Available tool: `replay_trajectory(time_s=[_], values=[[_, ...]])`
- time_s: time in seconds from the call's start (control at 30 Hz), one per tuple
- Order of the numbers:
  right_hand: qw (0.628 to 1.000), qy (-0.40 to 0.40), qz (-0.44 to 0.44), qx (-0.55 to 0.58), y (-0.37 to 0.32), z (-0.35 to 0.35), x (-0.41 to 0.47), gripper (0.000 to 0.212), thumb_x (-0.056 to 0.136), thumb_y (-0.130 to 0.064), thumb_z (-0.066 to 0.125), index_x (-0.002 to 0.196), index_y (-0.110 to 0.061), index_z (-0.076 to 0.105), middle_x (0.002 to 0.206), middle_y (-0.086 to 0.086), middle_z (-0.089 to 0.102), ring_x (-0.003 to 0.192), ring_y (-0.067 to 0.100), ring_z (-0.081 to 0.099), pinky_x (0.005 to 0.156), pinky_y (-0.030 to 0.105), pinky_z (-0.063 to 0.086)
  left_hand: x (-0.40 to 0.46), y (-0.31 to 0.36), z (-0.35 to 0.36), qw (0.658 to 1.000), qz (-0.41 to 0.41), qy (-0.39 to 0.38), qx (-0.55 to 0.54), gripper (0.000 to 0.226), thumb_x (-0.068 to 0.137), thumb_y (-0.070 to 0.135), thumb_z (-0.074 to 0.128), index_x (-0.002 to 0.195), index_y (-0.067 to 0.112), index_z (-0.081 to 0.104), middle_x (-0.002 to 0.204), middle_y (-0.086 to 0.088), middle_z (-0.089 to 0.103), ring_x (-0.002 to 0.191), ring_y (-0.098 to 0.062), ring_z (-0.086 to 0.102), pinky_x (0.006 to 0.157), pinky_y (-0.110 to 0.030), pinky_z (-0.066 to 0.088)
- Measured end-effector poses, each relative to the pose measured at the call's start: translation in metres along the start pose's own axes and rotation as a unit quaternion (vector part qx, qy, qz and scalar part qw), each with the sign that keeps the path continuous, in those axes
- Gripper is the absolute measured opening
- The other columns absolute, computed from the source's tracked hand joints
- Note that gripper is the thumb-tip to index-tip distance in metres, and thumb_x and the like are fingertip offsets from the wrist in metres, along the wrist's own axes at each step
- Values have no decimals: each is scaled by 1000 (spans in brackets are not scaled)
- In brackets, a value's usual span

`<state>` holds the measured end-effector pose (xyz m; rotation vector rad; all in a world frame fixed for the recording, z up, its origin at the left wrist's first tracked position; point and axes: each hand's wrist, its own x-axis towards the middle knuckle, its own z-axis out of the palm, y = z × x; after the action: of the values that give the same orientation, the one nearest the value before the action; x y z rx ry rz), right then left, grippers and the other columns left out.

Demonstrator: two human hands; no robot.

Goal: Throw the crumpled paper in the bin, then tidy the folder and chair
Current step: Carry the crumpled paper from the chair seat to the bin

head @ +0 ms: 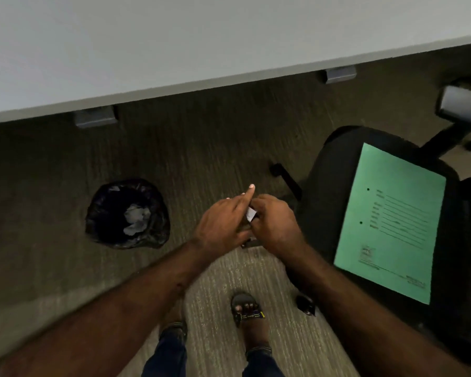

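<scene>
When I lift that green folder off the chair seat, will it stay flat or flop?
The green folder looks thin and sheet-like, so it will probably bend if lifted by one edge. It seems light, and may slide on the chair seat when nudged rather than tip. One corner overhangs the seat's near edge, likely the easiest place to pinch it.

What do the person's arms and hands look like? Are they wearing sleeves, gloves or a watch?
Both arms are bare from the bottom of the picture to the wrists, with no sleeves showing. The left hand and right hand wear no gloves, and I see no watch, bracelet or ring. The fingernails look short and plain. Lower down, the person wears blue jeans and dark open-toed sandals.
</scene>
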<state>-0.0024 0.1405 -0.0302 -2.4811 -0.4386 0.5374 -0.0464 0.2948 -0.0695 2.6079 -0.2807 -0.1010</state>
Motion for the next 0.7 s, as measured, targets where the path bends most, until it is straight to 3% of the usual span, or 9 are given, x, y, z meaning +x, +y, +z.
replay_trajectory(time_s=[0.13, 0.23, 0.37, 0.5, 0.6, 0.7], values=[[998, -53, -42, -14, -68, 51, 22, 25, 98, -31, 63, 120, -27, 75, 105, 0, 69, 95, 19, 64, 74, 28, 42, -50, -68, -26, 998, -47, 20, 21, 98, 90, 54, 64, 163, 8, 18, 131, -2, 67, 120, -20, 61, 113, -40, 43], [993, -89, -69, -36, -112, 87, 37, 34, 93, -17, 62, 124, -26, 73, 104, 2, 68, 97, 22, 63, 76, 31, 44, -87, -117, -39, 994, -94, 16, 53, 100, 91, 59, 61, 164, 12, 11, 145, -3, 59, 132, -20, 56, 118, -42, 37], [983, -141, -93, -70, -168, 136, 63, 41, 88, -11, 61, 124, -27, 72, 106, 3, 67, 101, 25, 63, 78, 31, 44, -135, -177, -57, 984, -160, 19, 78, 107, 85, 64, 63, 163, 10, 12, 147, -10, 57, 134, -28, 54, 116, -44, 40], [975, -166, -122, -87, -205, 182, 89, 31, 90, -26, 71, 121, -23, 75, 107, 9, 68, 99, 29, 66, 74, 28, 42, -172, -224, -71, 969, -225, 6, 100, 118, 80, 79, 58, 163, 8, 15, 162, -14, 39, 150, -30, 36, 124, -48, 27], [956, -216, -131, -149, -226, 211, 109, 47, 78, -31, 83, 123, -22, 72, 117, 9, 66, 105, 30, 66, 84, 33, 52, -191, -253, -78, 957, -266, -11, 117, 121, 79, 85, 53, 163, 7, 13, 169, -13, 25, 157, -29, 21, 127, -54, 16], [955, -228, -119, -150, -242, 232, 122, 48, 84, -37, 71, 130, -23, 69, 127, 11, 62, 113, 33, 63, 93, 38, 53, -202, -275, -84, 944, -299, -24, 136, 126, 77, 89, 49, 163, 6, 8, 170, -14, 20, 158, -31, 15, 127, -57, 9]])
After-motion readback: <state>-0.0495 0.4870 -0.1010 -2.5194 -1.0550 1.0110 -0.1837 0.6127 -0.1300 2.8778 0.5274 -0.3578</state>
